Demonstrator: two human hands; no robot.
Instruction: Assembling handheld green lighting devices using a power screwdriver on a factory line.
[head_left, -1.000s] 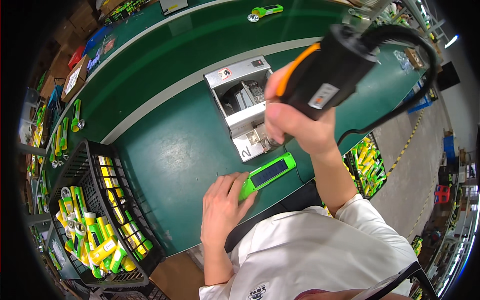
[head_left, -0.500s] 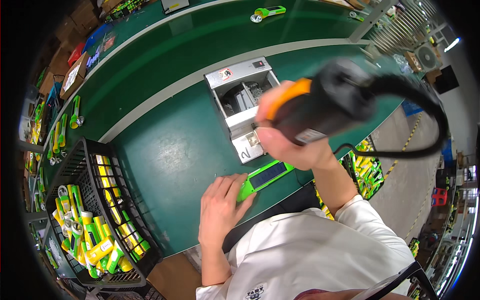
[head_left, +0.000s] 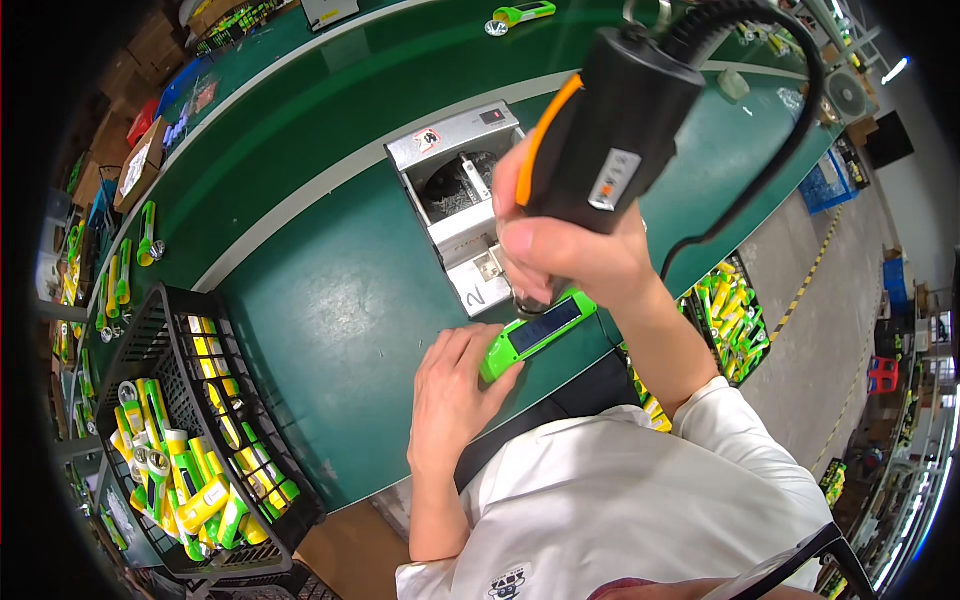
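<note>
Lowered, right hand (head_left: 570,260) grips one screwdriver (head_left: 610,130); left hand (head_left: 450,390) pins one green flashlight (head_left: 535,333).

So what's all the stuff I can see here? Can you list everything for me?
green torch body: one, bright green with a dark panel, flat on the bench near the front edge
electric screwdriver: one, black with an orange strip and a black cable, upright over the torch body
metal screw box: one, grey, on the bench behind the torch body
green bench: one, dark green with a white stripe
black basket: one, left of the bench, full of yellow and green torches
finished torch: one, green, far edge of the bench
left hand: one, pressing the torch body's near end
right hand: one, wrapped around the screwdriver
</note>
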